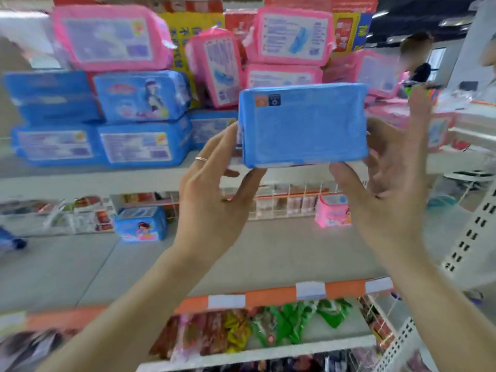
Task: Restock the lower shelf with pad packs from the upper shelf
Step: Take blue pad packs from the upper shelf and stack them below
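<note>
Currently: blue pad pack (303,124) is in the air before the upper shelf (80,178), with the left hand (212,189) gripping its left end, thumb under the bottom edge. Right hand (386,183) is spread wide just beside the right end; contact is blurred. Pack is rectangular in a blue wrap, two small logos top-left.

You have bright, even light from above; ceiling lights (380,14) show as white streaks in the top right corner. Shadows are soft and faint. Motion blur smears nearly everything: your right hand (389,183) is ghosted, and print on the blue pack (303,124) cannot be read. The orange shelf edge (268,296) tilts and bows under the wide lens. The snack packets (268,331) below it are a smear of colour.
</note>
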Tool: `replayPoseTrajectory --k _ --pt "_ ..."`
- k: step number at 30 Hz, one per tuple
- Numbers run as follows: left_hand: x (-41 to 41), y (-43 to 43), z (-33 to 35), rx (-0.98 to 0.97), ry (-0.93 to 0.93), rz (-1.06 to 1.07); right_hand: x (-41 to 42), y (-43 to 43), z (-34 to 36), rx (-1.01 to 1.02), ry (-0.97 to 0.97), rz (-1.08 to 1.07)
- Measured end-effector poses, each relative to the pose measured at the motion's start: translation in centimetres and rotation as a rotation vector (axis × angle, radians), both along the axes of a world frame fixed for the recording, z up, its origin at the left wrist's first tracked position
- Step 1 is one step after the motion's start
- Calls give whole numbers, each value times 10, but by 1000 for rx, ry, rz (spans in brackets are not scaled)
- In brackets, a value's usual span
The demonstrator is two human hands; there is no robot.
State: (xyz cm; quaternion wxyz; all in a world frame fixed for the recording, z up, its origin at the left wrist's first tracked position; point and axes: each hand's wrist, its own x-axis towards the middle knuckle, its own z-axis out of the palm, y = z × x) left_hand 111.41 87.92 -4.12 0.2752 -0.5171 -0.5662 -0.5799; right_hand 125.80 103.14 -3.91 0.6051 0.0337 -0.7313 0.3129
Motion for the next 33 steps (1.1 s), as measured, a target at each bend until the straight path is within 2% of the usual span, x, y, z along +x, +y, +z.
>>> replayPoseTrajectory --k 5,8,12,21,25,29,33 --pt "-9 -79 -36 -59 -206 53 -20 -67 -38 -34 23 45" --pt "-11 -114 -63 -84 -317 -15 -28 -99 -62 -87 -19 56" --pt "-6 -149 -93 -143 -429 -102 -31 -133 -95 -180 -138 52" --pt "5 -171 -157 -249 -760 -3 -30 -163 -164 -442 -388 128" --pt "10 -159 -162 -220 -763 51 -28 -153 -177 -562 -413 166" --pt "14 -130 -158 -211 -658 68 -24 -137 -185 -801 -390 248" --pt "23 -95 -159 -228 -732 -129 -15 -115 -192 -983 -373 330"
